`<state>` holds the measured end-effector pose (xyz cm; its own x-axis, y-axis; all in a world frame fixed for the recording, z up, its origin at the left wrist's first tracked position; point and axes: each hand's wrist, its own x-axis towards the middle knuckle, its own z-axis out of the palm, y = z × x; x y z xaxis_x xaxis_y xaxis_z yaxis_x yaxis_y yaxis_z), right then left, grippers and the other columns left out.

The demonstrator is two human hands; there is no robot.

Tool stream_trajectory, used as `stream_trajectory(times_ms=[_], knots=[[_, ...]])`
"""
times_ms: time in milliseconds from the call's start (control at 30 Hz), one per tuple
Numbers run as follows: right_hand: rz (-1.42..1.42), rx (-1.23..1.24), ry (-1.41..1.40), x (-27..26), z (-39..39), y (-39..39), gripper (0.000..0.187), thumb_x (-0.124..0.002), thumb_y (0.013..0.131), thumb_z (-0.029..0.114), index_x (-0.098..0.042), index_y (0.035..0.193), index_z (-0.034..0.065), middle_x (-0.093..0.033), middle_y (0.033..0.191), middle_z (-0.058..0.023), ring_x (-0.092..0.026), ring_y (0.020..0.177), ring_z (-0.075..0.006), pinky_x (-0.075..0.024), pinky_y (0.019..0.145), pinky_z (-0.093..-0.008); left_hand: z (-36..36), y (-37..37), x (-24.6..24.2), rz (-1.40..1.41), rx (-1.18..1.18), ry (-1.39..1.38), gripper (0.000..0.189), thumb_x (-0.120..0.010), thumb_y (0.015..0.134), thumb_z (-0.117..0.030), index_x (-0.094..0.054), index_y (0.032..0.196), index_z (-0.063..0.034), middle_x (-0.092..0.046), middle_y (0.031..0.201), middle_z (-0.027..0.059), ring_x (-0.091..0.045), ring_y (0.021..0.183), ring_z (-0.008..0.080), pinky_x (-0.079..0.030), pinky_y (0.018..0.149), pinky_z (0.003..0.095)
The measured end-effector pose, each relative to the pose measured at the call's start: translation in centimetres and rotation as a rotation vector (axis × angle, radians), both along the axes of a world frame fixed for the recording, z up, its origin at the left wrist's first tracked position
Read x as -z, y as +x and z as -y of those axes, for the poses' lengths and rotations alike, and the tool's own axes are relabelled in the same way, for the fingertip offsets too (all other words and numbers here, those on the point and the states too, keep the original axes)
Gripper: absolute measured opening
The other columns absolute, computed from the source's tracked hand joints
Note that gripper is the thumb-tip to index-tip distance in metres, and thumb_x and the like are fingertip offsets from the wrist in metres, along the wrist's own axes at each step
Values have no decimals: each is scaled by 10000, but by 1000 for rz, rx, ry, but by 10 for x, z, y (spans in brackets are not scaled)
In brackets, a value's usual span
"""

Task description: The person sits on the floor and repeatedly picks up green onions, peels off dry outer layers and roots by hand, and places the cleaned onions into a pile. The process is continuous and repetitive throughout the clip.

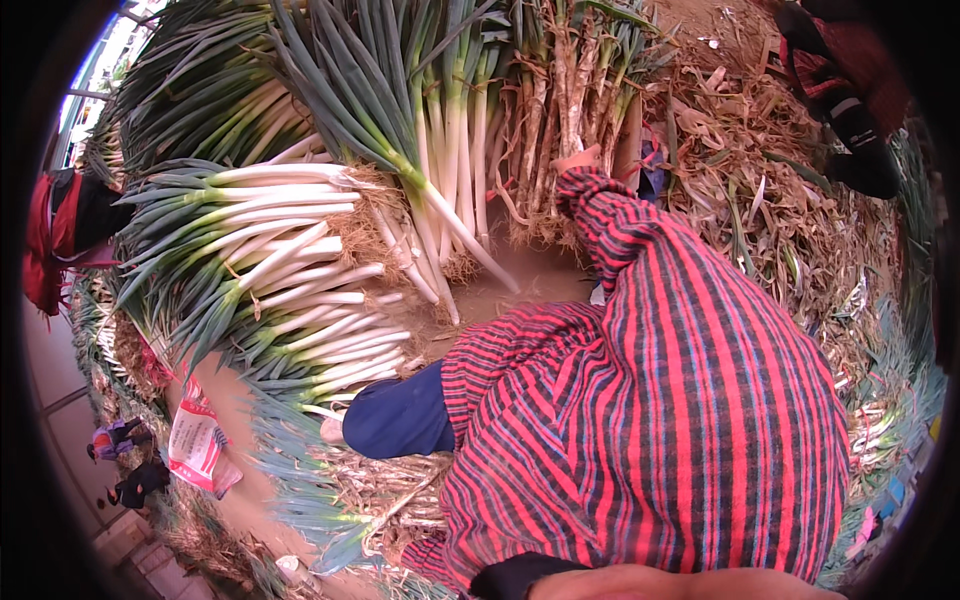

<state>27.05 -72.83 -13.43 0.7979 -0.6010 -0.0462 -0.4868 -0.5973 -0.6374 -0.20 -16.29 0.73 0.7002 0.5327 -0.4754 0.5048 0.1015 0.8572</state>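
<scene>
My right hand (578, 158), at the end of a red striped sleeve, closes on brown, dry-skinned leek stalks (551, 120) in an upright bundle at the upper middle. Most of that hand is hidden. Low in the view, only a sliver of my left hand (393, 552) shows beside a leek (384, 517) lying on unpeeled stalks; its grip is not visible. Peeled white leeks (292, 259) lie in a pile left of centre, tops to the left. A long leek (461, 225) leans slantwise over more white-stemmed leeks at the upper middle.
Dry leaf peelings (720, 150) heap up on the right. My blue-trousered knee (397, 412) juts beside the pile. A red and white printed bag (196, 442) lies at lower left. Other people appear at the left edge and upper right. Dusty ground (525, 270) shows near the roots.
</scene>
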Motion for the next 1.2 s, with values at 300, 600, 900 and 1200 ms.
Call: stream_trajectory(times_ms=[300, 600, 900, 1200], knots=[[1, 6, -26, 4, 2, -10, 443, -645, 817, 243, -441, 1147, 30, -589, 767, -101, -585, 702, -268, -483, 657, -357, -8, -4, -2, 37, -22, -23, 170, -551, 809, -104, -543, 948, -6, -533, 832, 83, -517, 711, 175, -440, 568, 287], [-26, 5, -63, 16, -2, -19, 514, -652, 807, 264, -417, 1198, 27, -601, 784, -126, -596, 731, -308, -491, 690, -386, -31, -19, -20, 112, -165, 6, 126, -544, 804, -73, -543, 911, -7, -530, 788, 69, -513, 672, 160, -436, 538, 265], [198, -83, -468, 16, 5, -19, 585, -658, 798, 284, -393, 1250, 25, -613, 800, -151, -608, 760, -348, -498, 723, -416, -111, -67, -81, 404, -454, 57, 83, -536, 799, -43, -542, 874, -7, -527, 743, 56, -510, 632, 145, -431, 507, 242], [-129, -1127, -254, 33, -178, -52, 474, -641, 819, 263, -474, 1152, -30, -644, 873, -177, -640, 754, -270, -519, 649, -360, -131, -184, -105, 1068, -581, -282, 46, -528, 794, -13, -542, 838, -8, -524, 699, 43, -506, 592, 131, -426, 476, 220]])
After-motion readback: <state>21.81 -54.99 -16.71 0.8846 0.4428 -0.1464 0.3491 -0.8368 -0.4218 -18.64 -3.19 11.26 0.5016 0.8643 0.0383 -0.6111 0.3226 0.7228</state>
